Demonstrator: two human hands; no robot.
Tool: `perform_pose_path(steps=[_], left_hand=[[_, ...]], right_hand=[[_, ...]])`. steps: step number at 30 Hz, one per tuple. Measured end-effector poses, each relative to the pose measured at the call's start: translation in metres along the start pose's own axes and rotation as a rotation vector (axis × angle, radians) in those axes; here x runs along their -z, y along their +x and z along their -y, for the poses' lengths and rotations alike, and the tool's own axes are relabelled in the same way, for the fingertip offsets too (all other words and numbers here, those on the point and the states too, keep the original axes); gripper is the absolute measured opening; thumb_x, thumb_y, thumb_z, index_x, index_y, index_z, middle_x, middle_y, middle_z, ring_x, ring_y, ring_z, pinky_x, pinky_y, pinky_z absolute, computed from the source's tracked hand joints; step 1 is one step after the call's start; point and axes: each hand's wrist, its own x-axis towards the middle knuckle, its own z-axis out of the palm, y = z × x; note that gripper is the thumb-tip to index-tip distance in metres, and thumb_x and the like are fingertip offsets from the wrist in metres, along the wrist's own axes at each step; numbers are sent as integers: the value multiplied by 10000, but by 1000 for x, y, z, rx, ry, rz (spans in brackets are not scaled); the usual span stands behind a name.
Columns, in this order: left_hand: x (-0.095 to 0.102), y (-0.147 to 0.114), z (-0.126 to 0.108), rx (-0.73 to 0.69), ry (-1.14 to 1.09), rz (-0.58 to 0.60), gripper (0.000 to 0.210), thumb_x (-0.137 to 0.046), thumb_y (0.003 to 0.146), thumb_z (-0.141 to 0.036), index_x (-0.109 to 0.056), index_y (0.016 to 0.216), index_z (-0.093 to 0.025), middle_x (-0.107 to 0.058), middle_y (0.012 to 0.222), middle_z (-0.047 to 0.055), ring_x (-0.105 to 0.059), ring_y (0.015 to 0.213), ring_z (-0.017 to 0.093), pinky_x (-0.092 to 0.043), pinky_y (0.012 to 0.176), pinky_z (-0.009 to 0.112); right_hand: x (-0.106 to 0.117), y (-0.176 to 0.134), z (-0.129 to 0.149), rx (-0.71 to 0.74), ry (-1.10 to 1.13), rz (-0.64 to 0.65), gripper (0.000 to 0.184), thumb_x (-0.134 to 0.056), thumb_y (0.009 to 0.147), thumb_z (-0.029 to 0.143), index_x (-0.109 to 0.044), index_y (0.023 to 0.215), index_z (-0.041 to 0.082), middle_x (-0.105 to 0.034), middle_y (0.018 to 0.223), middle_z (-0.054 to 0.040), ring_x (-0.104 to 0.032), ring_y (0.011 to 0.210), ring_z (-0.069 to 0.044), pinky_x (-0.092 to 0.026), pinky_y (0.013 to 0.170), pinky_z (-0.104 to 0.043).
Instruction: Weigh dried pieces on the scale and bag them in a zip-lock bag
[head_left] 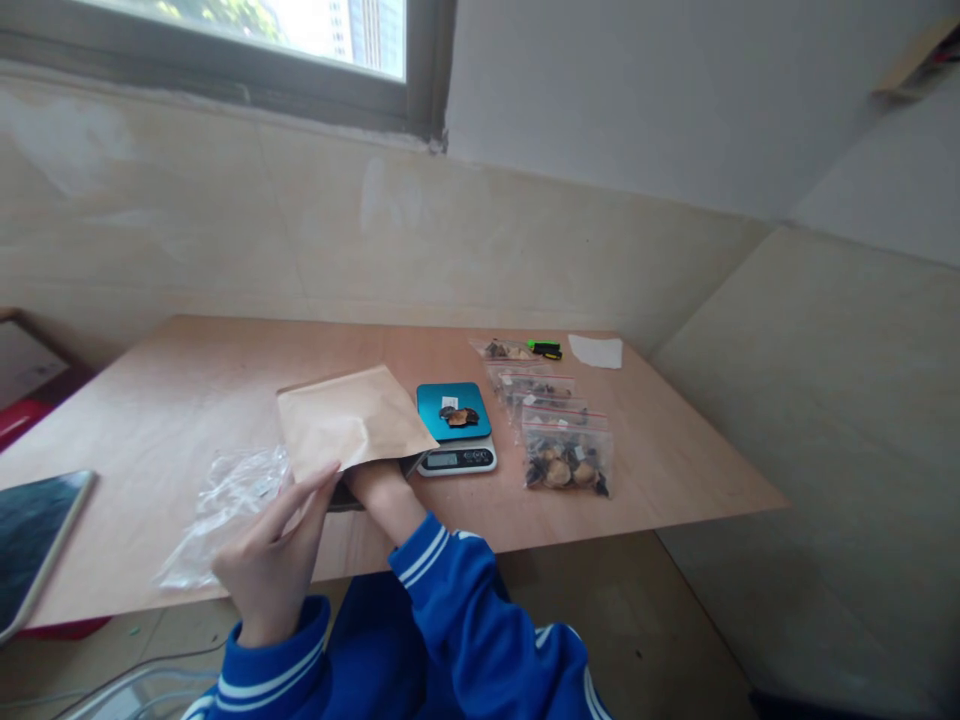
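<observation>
My left hand (277,550) pinches the near edge of a brown paper bag (352,415), holding its mouth up. Inside that opening is my right hand (379,487), its fingers hidden by the paper. Just right of the bag stands a kitchen scale (431,400) with a blue top and a small display. On its plate lie a few dark dried pieces (459,416) beside a small white paper slip (449,402). What my right hand touches in the bag cannot be seen.
Several zip bags (568,462) of dried pieces line the table's right side. Behind them lie a green-and-black tool (545,349) and white paper (596,351). Crumpled clear plastic (225,515) and a tablet-like device (41,540) are at left. The table's front edge (555,546) is close.
</observation>
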Motion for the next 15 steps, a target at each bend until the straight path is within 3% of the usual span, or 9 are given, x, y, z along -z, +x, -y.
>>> perform_pose_path(steps=[4, 8, 10, 15], left_hand=[[3, 0, 3, -50, -30, -24, 180, -634, 852, -358, -747, 955, -263, -767, 901, 4, -712, 848, 229, -494, 668, 289], [4, 0, 3, -43, -41, -27, 175, -642, 848, -346, -741, 976, -281, -764, 940, -15, -712, 864, 228, -502, 680, 295], [4, 1, 2, -35, -35, -27, 177, -643, 847, -349, -742, 978, -283, -764, 940, -15, -713, 867, 230, -501, 674, 296], [5, 2, -1, -6, -88, -56, 174, -667, 827, -355, -752, 961, -283, -766, 925, -6, -717, 841, 215, -511, 712, 294]], right_hand=[[31, -37, 14, -68, 7, 13, 338, -487, 937, 212, -599, 1256, 214, -642, 1273, -58, -569, 1194, -231, -416, 1032, -294], [57, -72, 22, -112, -12, 115, 213, -536, 913, 225, -718, 978, 136, -740, 965, -140, -694, 894, -280, -529, 793, -352], [61, -81, 23, -110, -26, 86, 197, -563, 909, 262, -710, 923, 131, -735, 904, -141, -692, 866, -284, -529, 766, -359], [63, -94, 21, -112, 53, -44, 282, -637, 864, 359, -632, 1055, 151, -688, 995, -130, -646, 958, -276, -517, 806, -361]])
